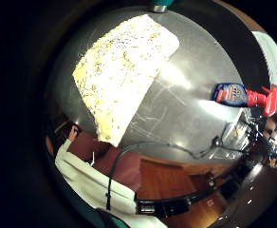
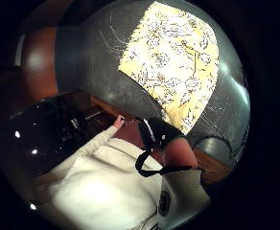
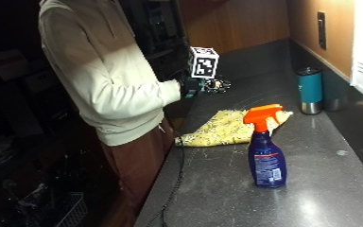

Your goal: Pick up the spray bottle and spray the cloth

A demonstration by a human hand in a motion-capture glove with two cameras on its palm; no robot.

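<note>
A dark grey counter (image 3: 307, 189) runs along a wood-panelled wall, with a person in a cream hoodie standing at its near edge. On it lie 1 yellow patterned cloth (image 3: 229, 128), spread flat near the edge, and 1 blue spray bottle (image 3: 266, 153) with an orange trigger head, standing upright just beyond the cloth's corner, toward the camera. A teal travel mug (image 3: 309, 90) stands farther back by the wall.

The gloved right hand (image 3: 191, 87) hovers in the air above the counter edge, over the cloth and well apart from the bottle. It has hold of nothing; how far its fingers are spread I cannot tell.

By my reading, the task has barely begun: 0 of its 2 steps are done. The bottle is untouched, and the reach, grasp, lift and spraying onto the cloth all remain.
</note>
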